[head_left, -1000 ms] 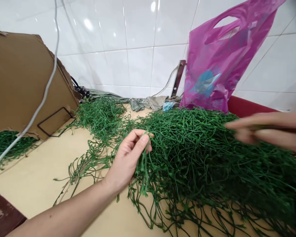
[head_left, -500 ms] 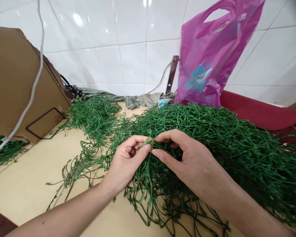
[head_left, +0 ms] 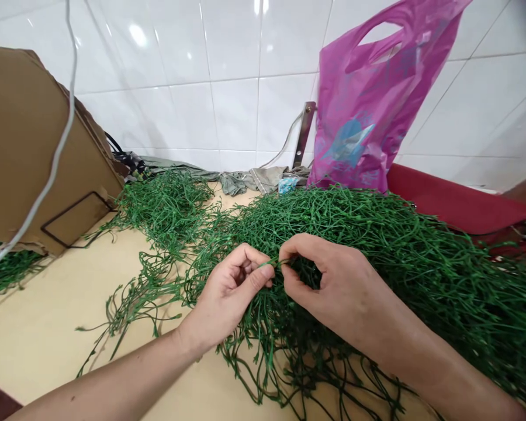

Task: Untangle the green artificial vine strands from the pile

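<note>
Between my two hands runs a thin green stem (head_left: 273, 262). My left hand (head_left: 234, 289) pinches it between thumb and forefinger. On the other side, my right hand (head_left: 324, 272) has its thumb and forefinger pressed together at the stem's right end. Below and behind both hands spreads a large heap of green stems (head_left: 355, 216), thin and tangled, with small knobs along them. Loose strands hang toward the front of the table. My fingers hide part of the held stem.
A smaller pile of green stems (head_left: 166, 199) lies back left beside a cardboard box (head_left: 39, 140). A white cable (head_left: 59, 152) hangs in front of the box. Along the tiled wall are a purple plastic bag (head_left: 372, 111), crumpled cloth (head_left: 267, 178) and a red bag (head_left: 460, 199).
My right thumb and forefinger have closed together at the stem, where they were apart before. My right hand has shifted slightly right; the left keeps its pinch.
</note>
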Tool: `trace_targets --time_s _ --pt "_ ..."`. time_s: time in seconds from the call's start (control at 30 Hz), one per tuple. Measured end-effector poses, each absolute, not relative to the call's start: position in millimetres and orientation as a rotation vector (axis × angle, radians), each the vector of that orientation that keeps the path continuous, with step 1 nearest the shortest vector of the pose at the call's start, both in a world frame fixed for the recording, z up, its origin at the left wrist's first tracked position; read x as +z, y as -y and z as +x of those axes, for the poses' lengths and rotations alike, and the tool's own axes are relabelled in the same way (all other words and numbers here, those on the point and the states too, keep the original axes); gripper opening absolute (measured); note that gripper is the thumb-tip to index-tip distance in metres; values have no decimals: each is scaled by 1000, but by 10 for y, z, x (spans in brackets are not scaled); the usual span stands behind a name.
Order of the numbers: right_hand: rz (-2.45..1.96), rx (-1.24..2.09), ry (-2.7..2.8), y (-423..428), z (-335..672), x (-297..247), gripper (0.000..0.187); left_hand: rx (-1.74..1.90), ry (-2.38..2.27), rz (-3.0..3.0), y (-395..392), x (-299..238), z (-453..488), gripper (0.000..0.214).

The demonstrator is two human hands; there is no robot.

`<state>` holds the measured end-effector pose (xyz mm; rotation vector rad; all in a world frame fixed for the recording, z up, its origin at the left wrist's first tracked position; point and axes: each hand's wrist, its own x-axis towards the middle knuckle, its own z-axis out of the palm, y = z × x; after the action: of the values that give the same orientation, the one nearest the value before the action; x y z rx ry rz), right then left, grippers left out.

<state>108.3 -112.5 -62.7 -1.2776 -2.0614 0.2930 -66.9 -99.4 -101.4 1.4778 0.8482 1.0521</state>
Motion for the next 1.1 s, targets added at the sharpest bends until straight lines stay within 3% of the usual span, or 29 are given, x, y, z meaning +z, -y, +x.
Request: trace_targets --time_s 0.33,0.57,0.7,0.97,1.1 --pt "-1129 403 2165 1082 1218 -550 25 994 -711 1414 1006 -1004 -603 30" --pt "-1245 505 2145 1122 1191 -514 14 964 -798 1419 998 -979 -637 39" --pt "-1148 520 2211 1116 1196 -559 19 907 -772 1414 980 -997 -636 45" --pt "-1109 72 2296 1140 1161 -720 24 789 -783 1555 983 -1023 -639 42" --pt "-1140 296 2132 1139 1100 -687 21 832 -773 1556 1033 -999 -657 43"
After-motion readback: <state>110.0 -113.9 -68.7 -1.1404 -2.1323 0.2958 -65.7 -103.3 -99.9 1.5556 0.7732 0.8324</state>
